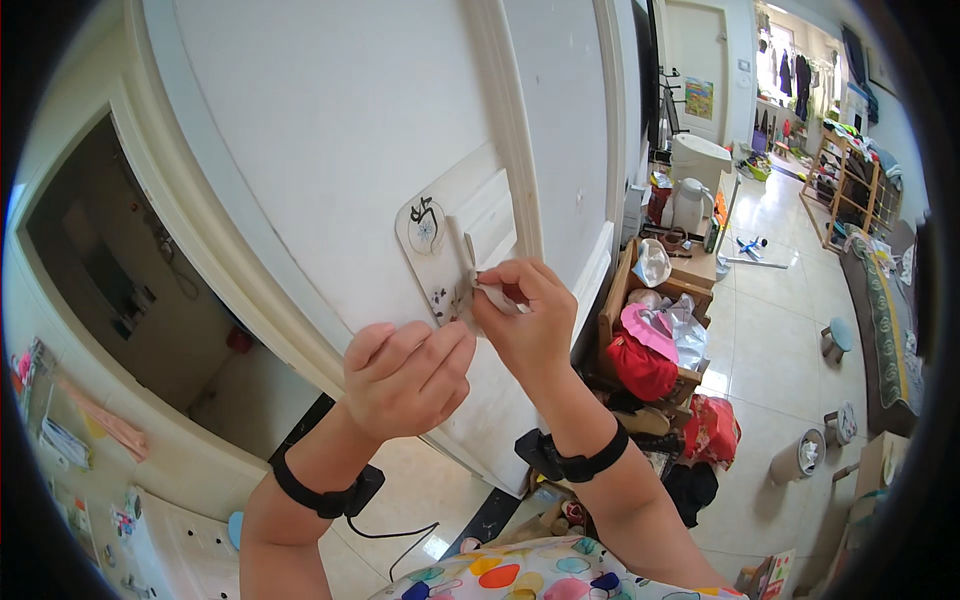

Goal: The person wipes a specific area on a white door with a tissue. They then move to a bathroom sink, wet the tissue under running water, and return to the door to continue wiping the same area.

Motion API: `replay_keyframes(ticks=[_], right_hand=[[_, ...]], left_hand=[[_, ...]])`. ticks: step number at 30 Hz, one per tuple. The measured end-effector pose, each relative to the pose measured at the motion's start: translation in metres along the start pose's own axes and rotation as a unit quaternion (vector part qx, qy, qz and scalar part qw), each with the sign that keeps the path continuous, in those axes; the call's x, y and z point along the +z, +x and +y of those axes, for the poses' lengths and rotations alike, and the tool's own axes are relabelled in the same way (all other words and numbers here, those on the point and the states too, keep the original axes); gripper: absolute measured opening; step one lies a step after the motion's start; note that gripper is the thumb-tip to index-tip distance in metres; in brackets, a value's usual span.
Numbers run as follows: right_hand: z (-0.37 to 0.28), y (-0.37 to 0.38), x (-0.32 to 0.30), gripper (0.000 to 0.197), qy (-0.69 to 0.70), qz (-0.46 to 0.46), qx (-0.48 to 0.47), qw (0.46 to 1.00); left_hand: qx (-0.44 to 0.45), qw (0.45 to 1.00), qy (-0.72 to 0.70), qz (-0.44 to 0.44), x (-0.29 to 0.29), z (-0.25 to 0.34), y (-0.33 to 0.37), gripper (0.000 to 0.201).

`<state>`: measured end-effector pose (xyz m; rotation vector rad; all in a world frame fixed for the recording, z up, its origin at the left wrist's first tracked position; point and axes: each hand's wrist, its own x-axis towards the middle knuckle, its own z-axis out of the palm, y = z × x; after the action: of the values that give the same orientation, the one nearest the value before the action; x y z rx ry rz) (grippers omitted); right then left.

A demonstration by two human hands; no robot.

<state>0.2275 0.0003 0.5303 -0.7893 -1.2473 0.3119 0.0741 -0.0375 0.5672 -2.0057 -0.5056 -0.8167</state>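
Observation:
On the white wall panel in front of me sits a light switch [488,222] within a pale, clear-looking switch surround [422,262], printed with a dark brush mark, a blue flower and dark spots. My right hand [532,310] is closed in a pinch on a thin whitish strip [510,300] at the surround's lower right. My left hand [410,378] is at the surround's lower edge, its fingers bent together and their tips against or just before it. What those fingertips hold, if anything, is hidden. A black band with a small box circles each forearm.
A dark doorway [150,270] opens on the left. Right of the panel, a wooden box [615,310] overflows with red and pink cloth and bags. A white kettle [690,205] stands behind it. Stools, a waste bin [797,457] and a sofa [880,320] line the tiled floor.

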Motion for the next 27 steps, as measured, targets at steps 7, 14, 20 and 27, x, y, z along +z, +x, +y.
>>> replay_keyframes(ticks=[7, 14, 20, 27], right_hand=[[0.001, 0.006, 0.003, 0.013, 0.139, 0.035, 0.028, 0.989], [0.0, 0.0, -0.002, 0.01, 0.051, -0.018, 0.133, 0.99], [-0.004, 0.01, 0.0, 0.009, 0.137, 0.017, 0.08, 0.987], [0.005, 0.002, 0.008, 0.009, 0.065, -0.033, 0.074, 0.995]], left_hand=[[0.01, 0.999, -0.042, 0.03, 0.0, -0.002, -0.002, 0.022], [0.012, 0.998, -0.049, 0.046, 0.002, -0.003, -0.005, 0.023], [0.01, 0.998, -0.05, 0.048, 0.002, -0.002, -0.004, 0.022], [0.01, 0.997, -0.053, 0.054, 0.003, -0.002, -0.006, 0.021]])
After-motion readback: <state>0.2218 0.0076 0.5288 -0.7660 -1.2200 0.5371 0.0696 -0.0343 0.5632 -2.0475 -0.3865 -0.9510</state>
